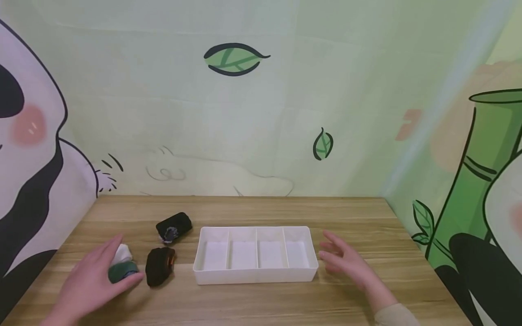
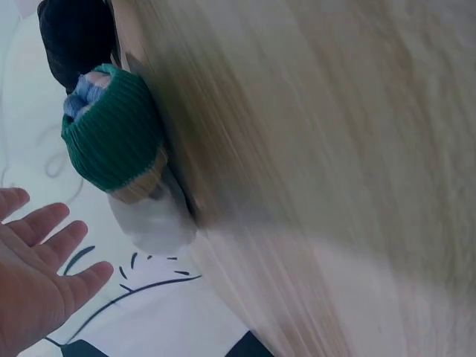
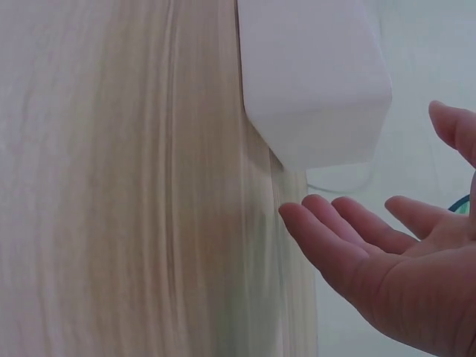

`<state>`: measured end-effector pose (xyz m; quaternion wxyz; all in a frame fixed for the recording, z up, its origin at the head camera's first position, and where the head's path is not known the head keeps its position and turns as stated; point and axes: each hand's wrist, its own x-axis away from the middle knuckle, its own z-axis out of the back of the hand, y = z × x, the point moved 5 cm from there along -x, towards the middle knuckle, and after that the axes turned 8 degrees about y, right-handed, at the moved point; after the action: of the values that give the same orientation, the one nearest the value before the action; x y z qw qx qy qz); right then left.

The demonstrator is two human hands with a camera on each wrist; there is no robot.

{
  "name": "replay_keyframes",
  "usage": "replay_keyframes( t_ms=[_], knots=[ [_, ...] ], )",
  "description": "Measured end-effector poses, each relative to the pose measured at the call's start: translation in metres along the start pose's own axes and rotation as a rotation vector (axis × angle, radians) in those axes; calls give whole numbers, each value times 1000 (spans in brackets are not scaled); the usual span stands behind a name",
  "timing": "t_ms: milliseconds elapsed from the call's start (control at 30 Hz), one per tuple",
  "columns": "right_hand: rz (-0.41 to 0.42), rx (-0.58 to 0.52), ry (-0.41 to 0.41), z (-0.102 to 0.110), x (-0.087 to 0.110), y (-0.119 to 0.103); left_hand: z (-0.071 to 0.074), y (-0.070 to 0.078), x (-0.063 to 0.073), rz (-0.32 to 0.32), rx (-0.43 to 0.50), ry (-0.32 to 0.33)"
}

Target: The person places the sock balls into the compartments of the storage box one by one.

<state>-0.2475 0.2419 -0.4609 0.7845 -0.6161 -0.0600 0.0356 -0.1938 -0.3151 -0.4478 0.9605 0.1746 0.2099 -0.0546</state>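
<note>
Facing a cartoon-printed backdrop behind a wooden table. Seeing a white tray with four compartments at the table's middle. Spreading the left hand wide over the table's left side, gripping nothing. Extending the right hand, relaxed and gripping nothing, just beside the tray's right end. Seeing, left of the tray, an orange-edged black bundle near the left hand and, farther back, a grey-patched dark bundle. Glimpsing a green ribbed bundle within that hand's spread, touching a white bundle.
</note>
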Motion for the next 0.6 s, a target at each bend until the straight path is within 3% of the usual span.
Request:
replay_keyframes(
  t_ms=[267, 600],
  knots=[
    [-10, -49, -71, -5, -1, 2, 1, -4, 1, 16, 30, -105],
    [-69, -87, -97, -9, -4, 3, -3, -14, 6, -16, 100, -153]
  ],
)
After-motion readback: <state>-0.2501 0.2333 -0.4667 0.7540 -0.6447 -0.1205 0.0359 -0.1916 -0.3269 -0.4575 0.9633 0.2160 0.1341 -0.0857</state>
